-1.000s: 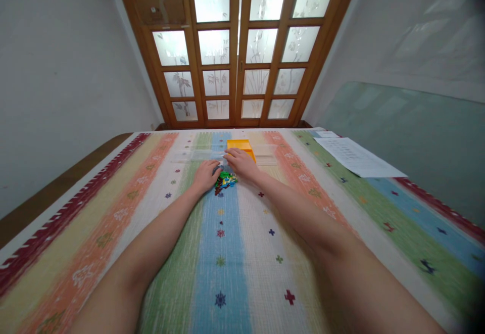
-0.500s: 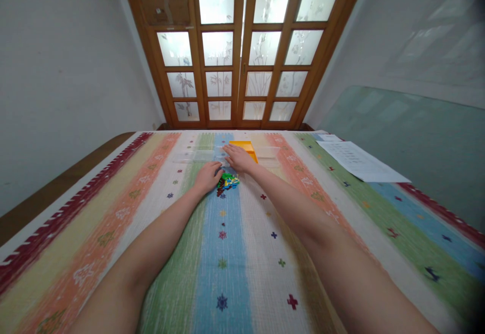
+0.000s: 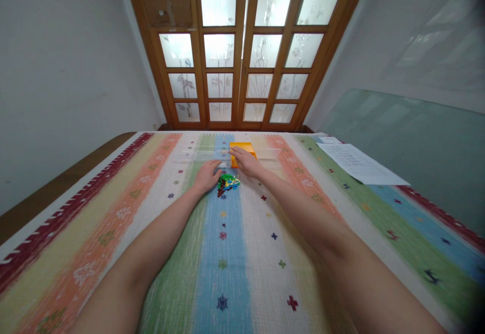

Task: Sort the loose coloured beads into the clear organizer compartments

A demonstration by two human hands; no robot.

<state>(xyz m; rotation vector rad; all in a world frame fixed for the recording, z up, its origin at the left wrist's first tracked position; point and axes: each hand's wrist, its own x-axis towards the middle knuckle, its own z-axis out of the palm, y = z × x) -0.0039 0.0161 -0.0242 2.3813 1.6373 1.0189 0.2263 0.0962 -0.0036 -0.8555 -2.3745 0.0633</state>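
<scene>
A small pile of coloured pieces (image 3: pixel 228 183), green, yellow, blue and dark red, lies on the blue stripe of the striped cloth (image 3: pixel 242 253). My left hand (image 3: pixel 206 175) rests palm down just left of the pile, fingers curled loosely toward it. My right hand (image 3: pixel 244 160) lies flat with fingers stretched out, over the front edge of an orange tray (image 3: pixel 241 147) and the clear plastic trays (image 3: pixel 197 156) beside it. I see nothing held in either hand.
A second clear tray (image 3: pixel 270 154) sits right of the orange one. Printed paper sheets (image 3: pixel 356 162) lie at the far right of the cloth. Wooden glazed doors (image 3: pixel 242 51) stand behind the table, and a glass panel (image 3: pixel 409 137) leans on the right.
My right hand has shifted a little right and forward, from the clear trays onto the orange tray's front edge. My left hand and the pile stay where they were.
</scene>
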